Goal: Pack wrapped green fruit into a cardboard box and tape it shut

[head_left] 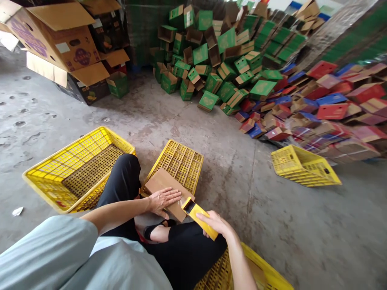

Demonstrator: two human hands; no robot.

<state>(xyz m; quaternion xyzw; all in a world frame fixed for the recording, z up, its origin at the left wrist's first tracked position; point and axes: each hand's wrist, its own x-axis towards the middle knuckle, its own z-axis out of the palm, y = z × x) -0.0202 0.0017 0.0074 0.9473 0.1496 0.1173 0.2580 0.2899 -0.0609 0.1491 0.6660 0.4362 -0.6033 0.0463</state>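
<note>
My left hand (pixel 161 201) lies flat on a brown cardboard box (pixel 165 182), its fingers stretched out. The box rests tilted on an upturned yellow crate (pixel 183 163) between my legs. In my right hand (pixel 216 223) is a yellow tape dispenser (pixel 201 219) with a dark opening near its front end. Its front end is at the right edge of the cardboard, by a shiny patch near my left fingertips. Some of my right fingers are hidden beneath the dispenser.
A large yellow crate (pixel 80 165) stands at my left; another yellow crate (pixel 256 270) is beside my right leg. Farther right a yellow crate (pixel 305 165) lies on the floor. Green boxes (pixel 208 98) and red and blue boxes (pixel 332 110) are heaped behind. Large cartons (pixel 69 48) stand back left.
</note>
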